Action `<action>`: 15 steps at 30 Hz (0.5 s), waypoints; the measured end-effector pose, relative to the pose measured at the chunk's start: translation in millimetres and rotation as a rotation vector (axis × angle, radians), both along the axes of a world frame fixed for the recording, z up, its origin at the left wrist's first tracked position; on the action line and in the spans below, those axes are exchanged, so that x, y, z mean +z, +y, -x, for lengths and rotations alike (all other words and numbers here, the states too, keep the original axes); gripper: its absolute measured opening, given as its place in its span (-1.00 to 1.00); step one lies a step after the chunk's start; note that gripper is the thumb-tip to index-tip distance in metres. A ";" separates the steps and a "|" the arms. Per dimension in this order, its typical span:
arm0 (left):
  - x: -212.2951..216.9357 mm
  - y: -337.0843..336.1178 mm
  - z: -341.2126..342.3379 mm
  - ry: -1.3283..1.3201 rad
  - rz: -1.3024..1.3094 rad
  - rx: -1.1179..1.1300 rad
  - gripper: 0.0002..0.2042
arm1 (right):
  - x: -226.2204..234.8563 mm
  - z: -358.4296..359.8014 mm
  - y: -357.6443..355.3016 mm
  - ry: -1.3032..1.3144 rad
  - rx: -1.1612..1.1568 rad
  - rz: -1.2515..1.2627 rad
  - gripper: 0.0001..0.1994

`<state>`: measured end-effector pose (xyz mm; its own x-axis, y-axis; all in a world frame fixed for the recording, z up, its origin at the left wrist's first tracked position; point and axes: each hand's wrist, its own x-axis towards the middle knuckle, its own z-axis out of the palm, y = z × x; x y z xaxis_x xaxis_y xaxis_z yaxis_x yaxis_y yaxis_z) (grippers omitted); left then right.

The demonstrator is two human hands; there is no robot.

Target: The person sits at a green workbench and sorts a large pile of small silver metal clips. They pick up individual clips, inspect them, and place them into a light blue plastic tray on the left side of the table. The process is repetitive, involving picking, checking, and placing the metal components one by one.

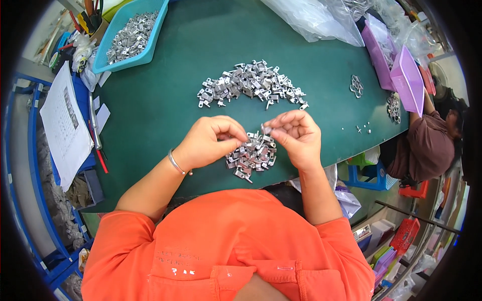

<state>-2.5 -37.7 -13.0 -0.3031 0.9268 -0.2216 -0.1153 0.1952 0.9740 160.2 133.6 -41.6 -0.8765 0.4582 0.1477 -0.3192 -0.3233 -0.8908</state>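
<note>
Small silver metal brackets lie in a near pile (252, 156) on the green table (165, 95), between my two hands. My right hand (296, 135) pinches one small metal bracket (265, 129) at its fingertips, just above that pile. My left hand (211, 140), with a metal bangle on the wrist, has its fingers curled and its fingertips at the pile's left edge; what it holds, if anything, is hidden. A larger arc-shaped heap of the same brackets (253, 84) lies farther out on the table.
A blue basket (150, 47) of metal parts stands at the far left. Purple trays (409, 80) and clear plastic bags (316, 20) sit at the far right. Another person (432, 143) sits at the right edge. Papers (65, 125) lie left of the table.
</note>
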 end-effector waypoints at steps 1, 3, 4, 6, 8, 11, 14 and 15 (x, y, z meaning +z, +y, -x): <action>1.1 -1.1 0.0 0.320 -0.071 -0.062 -0.91 | 1.8 -1.8 -0.3 0.001 0.042 -0.036 -0.75; -2.3 -3.4 1.3 0.512 -0.163 -0.081 -0.92 | 10.1 -4.2 5.0 -0.156 0.052 -0.383 -0.82; -1.9 -3.1 1.7 0.510 -0.138 -0.043 -0.93 | 11.7 -0.7 9.8 -0.200 -0.016 -0.617 -0.83; -0.8 -1.5 4.2 0.507 -0.088 0.038 -0.94 | 10.1 12.6 15.0 -0.269 -0.245 -1.004 -0.87; -5.2 5.3 7.8 0.648 -0.081 0.192 -0.94 | -3.9 28.0 16.1 -0.371 -0.407 -1.114 -0.85; -14.9 9.3 20.1 0.823 -0.028 0.382 -0.88 | -10.1 34.8 14.6 -0.446 -0.441 -1.152 -0.82; -23.9 8.4 25.3 0.915 -0.006 0.419 -0.85 | -18.1 30.9 18.8 -0.449 -0.391 -0.963 -0.79; -24.5 8.1 25.5 0.942 -0.001 0.403 -0.84 | -18.2 27.9 17.6 -0.492 -0.343 -0.799 -0.77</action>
